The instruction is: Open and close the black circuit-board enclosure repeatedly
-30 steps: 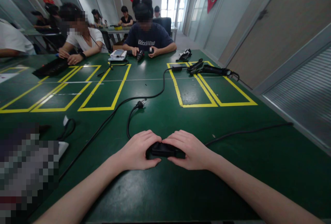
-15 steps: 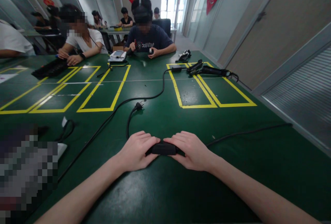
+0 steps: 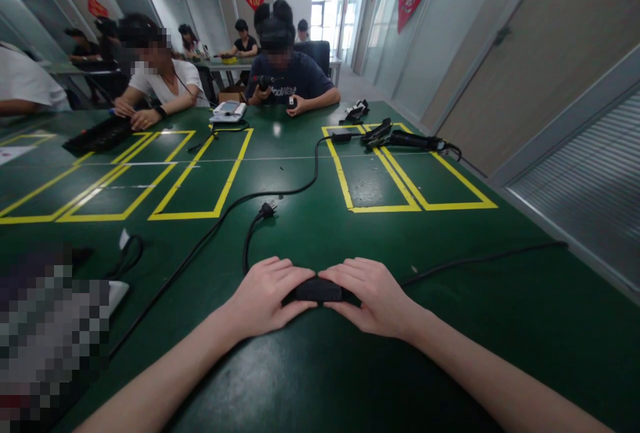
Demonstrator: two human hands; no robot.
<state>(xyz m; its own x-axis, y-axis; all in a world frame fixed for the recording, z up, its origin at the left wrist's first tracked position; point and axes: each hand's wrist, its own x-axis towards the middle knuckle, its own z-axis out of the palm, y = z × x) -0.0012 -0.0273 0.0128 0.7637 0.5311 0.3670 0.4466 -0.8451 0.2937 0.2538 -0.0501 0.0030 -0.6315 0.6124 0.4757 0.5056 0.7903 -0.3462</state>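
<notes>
Two bare forearms, the left (image 3: 175, 361) and the right (image 3: 485, 373), slant inward from the near side of the green tabletop (image 3: 320, 386), wrists nearly straight. The left hand (image 3: 267, 296) and right hand (image 3: 375, 296) mirror each other, backs upward, fingers bent and closed in a grip. Their index fingertips almost meet, and the thumbs, nearer the body, point toward each other.

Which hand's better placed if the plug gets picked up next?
Left, most likely. The left hand is nearer the power plug, whose cable runs back toward it. The right hand is farther off. Both hold the black power adapter, so left would need freeing.
</notes>
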